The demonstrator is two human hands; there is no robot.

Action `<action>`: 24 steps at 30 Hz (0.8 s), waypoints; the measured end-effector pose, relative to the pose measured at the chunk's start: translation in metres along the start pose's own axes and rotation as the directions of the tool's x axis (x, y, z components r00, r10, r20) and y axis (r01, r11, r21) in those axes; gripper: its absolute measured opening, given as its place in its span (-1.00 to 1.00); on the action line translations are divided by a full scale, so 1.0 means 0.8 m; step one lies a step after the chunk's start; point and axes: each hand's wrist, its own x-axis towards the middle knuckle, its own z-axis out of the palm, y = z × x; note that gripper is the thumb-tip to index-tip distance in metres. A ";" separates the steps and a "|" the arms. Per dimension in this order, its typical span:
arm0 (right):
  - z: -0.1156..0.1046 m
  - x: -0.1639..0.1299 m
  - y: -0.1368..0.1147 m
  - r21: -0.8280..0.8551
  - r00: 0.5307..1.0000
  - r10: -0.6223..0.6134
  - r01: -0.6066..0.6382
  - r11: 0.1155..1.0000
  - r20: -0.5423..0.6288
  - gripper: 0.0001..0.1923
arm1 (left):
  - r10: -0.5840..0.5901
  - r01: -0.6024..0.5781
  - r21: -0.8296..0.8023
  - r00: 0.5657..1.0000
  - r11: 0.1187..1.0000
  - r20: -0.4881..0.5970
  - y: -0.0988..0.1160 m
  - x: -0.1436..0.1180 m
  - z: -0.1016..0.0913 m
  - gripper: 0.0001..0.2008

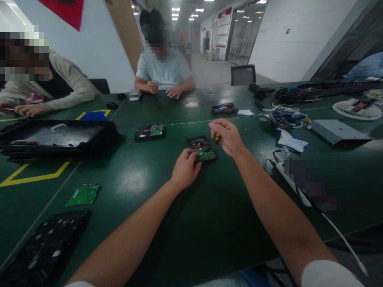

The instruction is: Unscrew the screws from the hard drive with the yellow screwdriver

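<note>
Drive (197, 142) lies on green counter (134, 179) in office (281, 36) with glass doors (245, 36) at back, left hand (185, 168) touching it, grip unclear, right hand (229, 137) gripping yellow-black tool (217, 138) just beside, person (164, 65) opposite.

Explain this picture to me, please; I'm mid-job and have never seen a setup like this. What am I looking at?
There is no machine here: the two bare hands belong to a person wearing a camera on the head, so this single view looks forward and down. The left hand rests its fingers on a drive with a green board. Just beside it, the right hand holds a small yellow and dark object, mostly hidden by the fingers. On the green table lie a second drive, a loose green board and, farther left, a black tray. Two other people sit around the table.
</note>
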 end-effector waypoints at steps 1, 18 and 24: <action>0.000 0.000 0.000 0.003 1.000 0.005 -0.005 1.000 0.002 -0.79 | -0.001 0.001 0.003 1.000 1.000 0.001 0.000 0.000 0.000 -0.64; -0.005 0.006 0.007 0.056 1.000 0.004 -0.004 0.998 0.016 -0.58 | -0.013 0.013 -0.004 1.000 1.000 0.008 0.001 0.001 -0.002 -0.64; -0.007 0.004 0.007 0.024 1.000 0.011 -0.011 1.000 0.000 -0.65 | -0.013 0.013 0.006 1.000 1.000 0.012 0.002 0.001 -0.002 -0.65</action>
